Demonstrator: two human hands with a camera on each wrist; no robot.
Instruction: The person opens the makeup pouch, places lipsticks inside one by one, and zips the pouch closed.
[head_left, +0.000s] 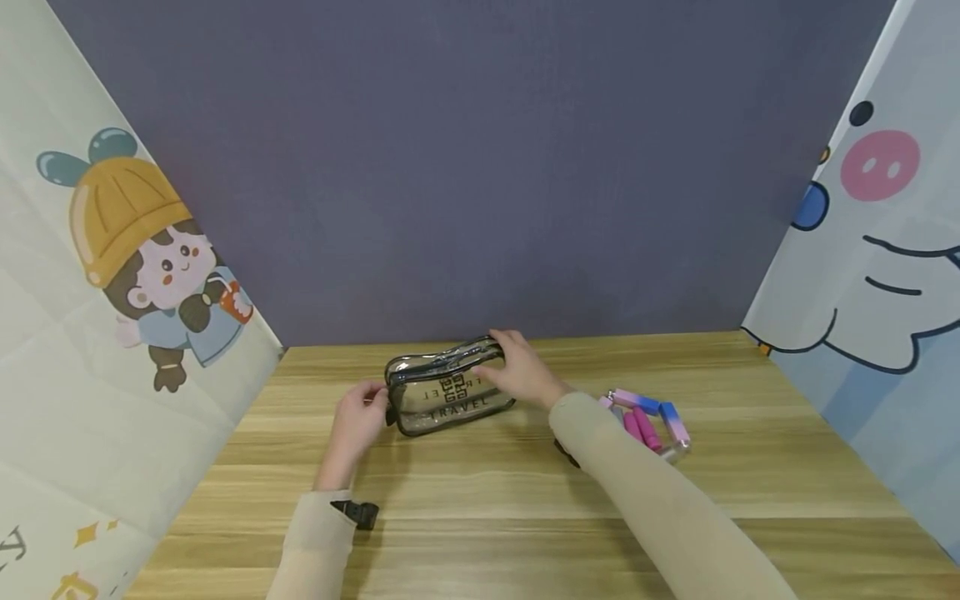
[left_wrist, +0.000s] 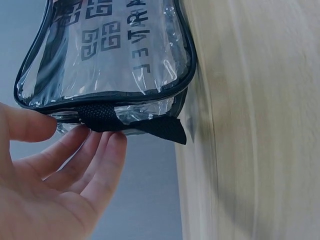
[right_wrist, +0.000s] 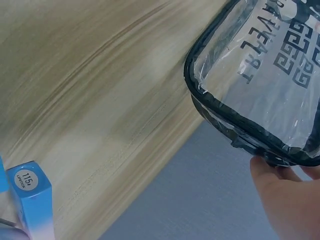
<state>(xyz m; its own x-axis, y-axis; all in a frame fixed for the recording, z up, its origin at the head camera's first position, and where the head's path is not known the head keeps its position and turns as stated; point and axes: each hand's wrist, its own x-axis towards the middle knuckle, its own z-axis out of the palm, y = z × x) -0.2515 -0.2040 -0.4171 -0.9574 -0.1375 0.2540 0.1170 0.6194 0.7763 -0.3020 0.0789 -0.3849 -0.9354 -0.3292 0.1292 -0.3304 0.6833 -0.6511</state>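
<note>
The left hand (head_left: 357, 423) and right hand (head_left: 524, 372) pinch opposite ends of the clear pouch (head_left: 459, 407) on the counter (head_left: 465, 510); I'd guess uneven pulling could twist its slick plastic out of either grip.

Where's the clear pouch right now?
In the head view, the pouch is just left of centre, between the left hand and the right hand, with the pink tubes off to its right.
</note>
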